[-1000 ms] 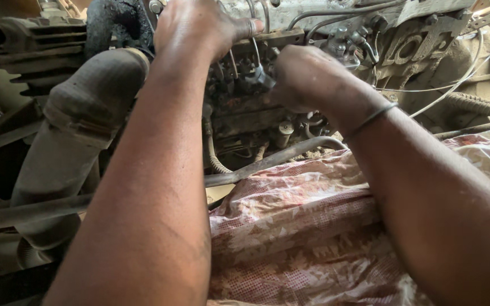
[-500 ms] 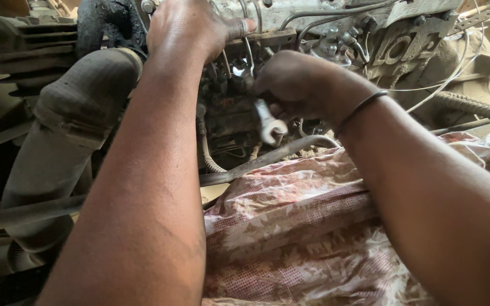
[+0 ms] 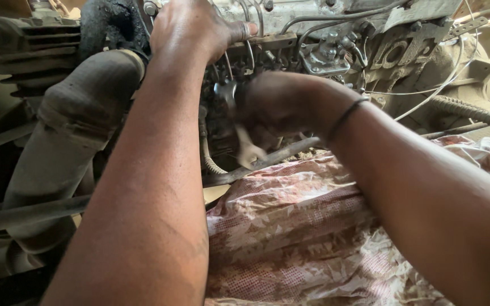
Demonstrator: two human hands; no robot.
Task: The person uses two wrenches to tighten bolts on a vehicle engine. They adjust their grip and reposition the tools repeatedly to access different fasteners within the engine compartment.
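A big, grimy engine fills the far side, a patterned cloth draped below it. The left hand presses flat on top of the engine, fingers curled over a ledge, bracing and holding no tool. The right hand is closed tight around a wrench, low against the engine's pump area. The risk, as I judge it: greasy metal, cramped space, so the wrench could slip off its fitting and drive knuckles into the thin metal pipes beside it. The wrench's long axis runs roughly upright, one head up by the fitting, the blurred end pointing down toward the cloth.
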